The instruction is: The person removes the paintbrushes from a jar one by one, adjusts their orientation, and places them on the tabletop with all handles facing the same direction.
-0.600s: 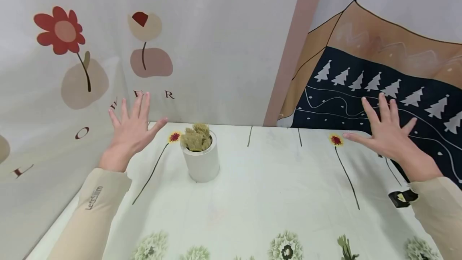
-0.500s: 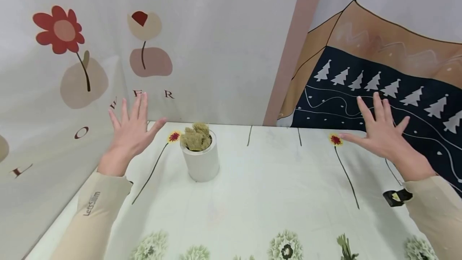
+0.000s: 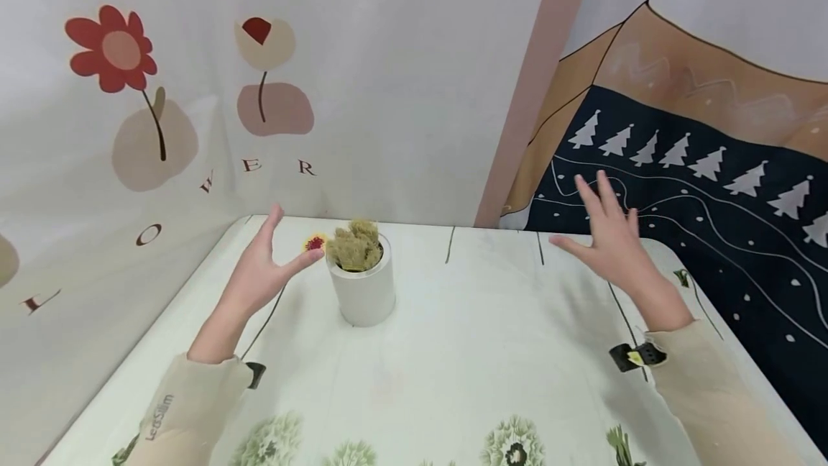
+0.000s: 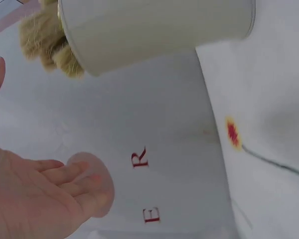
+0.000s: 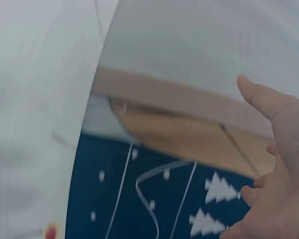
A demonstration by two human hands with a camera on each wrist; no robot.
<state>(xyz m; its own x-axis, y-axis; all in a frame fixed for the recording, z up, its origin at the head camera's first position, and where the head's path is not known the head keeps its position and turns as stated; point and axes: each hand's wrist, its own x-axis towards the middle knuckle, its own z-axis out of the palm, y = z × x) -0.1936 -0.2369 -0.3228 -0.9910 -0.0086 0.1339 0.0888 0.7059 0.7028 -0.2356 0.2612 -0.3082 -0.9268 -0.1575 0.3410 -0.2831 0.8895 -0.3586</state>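
Pot: a white cylindrical pot (image 3: 362, 289) of dry tan moss (image 3: 353, 243) is set upright near the desk's (image 3: 466, 351) back left corner.
Edges: hung cloth backdrops are seen along the desk's back and both sides.
Open room: bare cloth lies between pot and right hand.
Left hand (image 3: 259, 275): spread, empty, just beside the pot.
Right hand (image 3: 611, 243): spread, empty, well apart.
Change: both hands have been drawn inward from the backdrops.
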